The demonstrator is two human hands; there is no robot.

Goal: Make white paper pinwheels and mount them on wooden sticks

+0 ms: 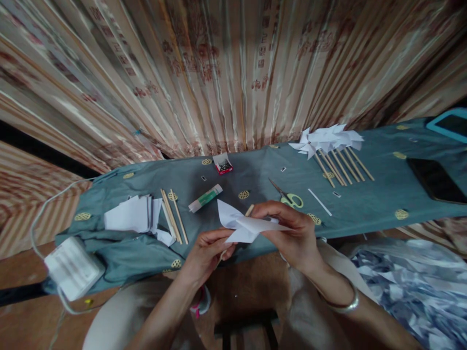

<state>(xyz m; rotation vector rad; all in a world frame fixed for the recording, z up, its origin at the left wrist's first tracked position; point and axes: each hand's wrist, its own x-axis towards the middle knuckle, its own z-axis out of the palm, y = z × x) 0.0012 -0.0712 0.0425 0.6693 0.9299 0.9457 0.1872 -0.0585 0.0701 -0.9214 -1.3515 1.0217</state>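
Between my two hands is a white paper pinwheel (pixel 248 227), held above the near edge of the cloth-covered table. My left hand (pixel 209 250) pinches its lower left side, with a wooden stick running under the paper through the fingers. My right hand (pixel 288 226) grips the right side of the paper, and the stick's tip (pixel 250 210) shows beside its fingers. Where stick and paper meet is hidden. Beyond my hands lie green-handled scissors (pixel 290 198), a glue stick (pixel 206 198) and an open red box (pixel 223 164) of small metal pins.
Finished pinwheels (pixel 330 141) on sticks lie at the back right. Paper sheets (pixel 127 215) and loose sticks (pixel 175 216) rest at left, near a white power strip (pixel 74 268). A phone (pixel 436 180) lies far right. A bag of paper scraps (pixel 412 287) stands beside my right leg.
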